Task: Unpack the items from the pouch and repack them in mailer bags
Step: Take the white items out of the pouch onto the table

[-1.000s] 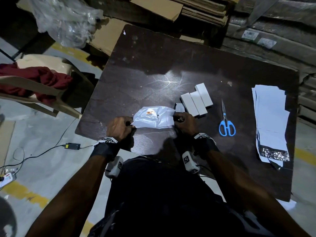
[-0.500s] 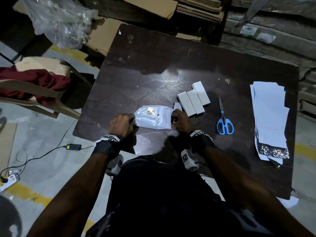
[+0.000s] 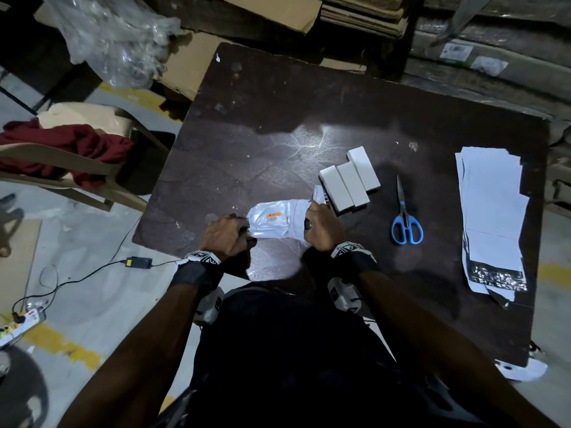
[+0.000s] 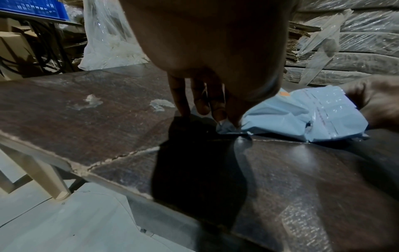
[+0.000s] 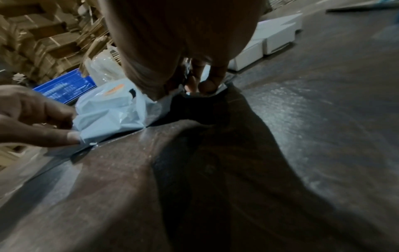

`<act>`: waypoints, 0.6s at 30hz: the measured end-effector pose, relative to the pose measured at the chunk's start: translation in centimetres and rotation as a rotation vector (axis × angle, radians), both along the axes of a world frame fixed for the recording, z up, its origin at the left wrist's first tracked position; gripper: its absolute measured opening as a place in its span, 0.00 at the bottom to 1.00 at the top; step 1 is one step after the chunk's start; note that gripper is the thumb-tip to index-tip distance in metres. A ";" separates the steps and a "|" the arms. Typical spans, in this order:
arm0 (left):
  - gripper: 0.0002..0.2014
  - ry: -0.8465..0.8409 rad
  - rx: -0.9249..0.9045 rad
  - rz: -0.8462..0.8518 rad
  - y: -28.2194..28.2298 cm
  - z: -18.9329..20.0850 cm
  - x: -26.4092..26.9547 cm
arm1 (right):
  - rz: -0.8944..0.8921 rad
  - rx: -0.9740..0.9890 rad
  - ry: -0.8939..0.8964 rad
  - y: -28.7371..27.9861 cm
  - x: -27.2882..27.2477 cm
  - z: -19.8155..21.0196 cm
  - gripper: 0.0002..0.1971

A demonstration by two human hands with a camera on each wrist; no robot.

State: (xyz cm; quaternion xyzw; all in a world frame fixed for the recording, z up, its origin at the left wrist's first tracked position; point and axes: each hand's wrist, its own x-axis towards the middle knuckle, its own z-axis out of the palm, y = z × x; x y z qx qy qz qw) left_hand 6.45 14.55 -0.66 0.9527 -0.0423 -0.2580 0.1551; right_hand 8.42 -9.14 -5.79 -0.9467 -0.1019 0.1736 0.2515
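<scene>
A crumpled white pouch (image 3: 275, 219) with an orange label lies near the table's front edge, stretched between both hands. My left hand (image 3: 230, 234) pinches its left corner; the left wrist view shows fingertips (image 4: 226, 119) nipping the plastic of the pouch (image 4: 302, 112). My right hand (image 3: 319, 225) grips the right end, fingers curled round the pouch's flap (image 5: 218, 88), with the pouch body (image 5: 112, 110) to its left. Three white boxes (image 3: 349, 182) lie side by side just beyond the right hand. A stack of white mailer bags (image 3: 491, 217) lies at the table's right side.
Blue-handled scissors (image 3: 406, 225) lie between the boxes and the mailer bags. The dark table (image 3: 278, 103) ends just before my body. A chair with red cloth (image 3: 65, 149) stands left, with cables and a power strip (image 3: 21, 322) on the floor. Cardboard and plastic wrap pile up behind.
Both hands keep their hold on the pouch's ends. The right hand has shifted slightly towards the boxes, stretching the pouch; its flap now stands up beside the nearest box.
</scene>
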 end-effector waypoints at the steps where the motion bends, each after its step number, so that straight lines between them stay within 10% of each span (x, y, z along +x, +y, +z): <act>1: 0.15 -0.009 0.010 0.002 0.1 -0.1 0.0 | 0.022 0.012 -0.027 -0.1 0.1 0.1 0.03; 11: 0.16 -0.096 0.121 0.100 3.0 -0.7 -0.9 | -0.261 0.309 -0.017 -5.4 -0.2 2.0 0.25; 18: 0.16 -0.101 0.168 0.020 5.5 -0.1 -1.6 | -0.371 0.113 0.045 -7.9 -1.1 2.2 0.24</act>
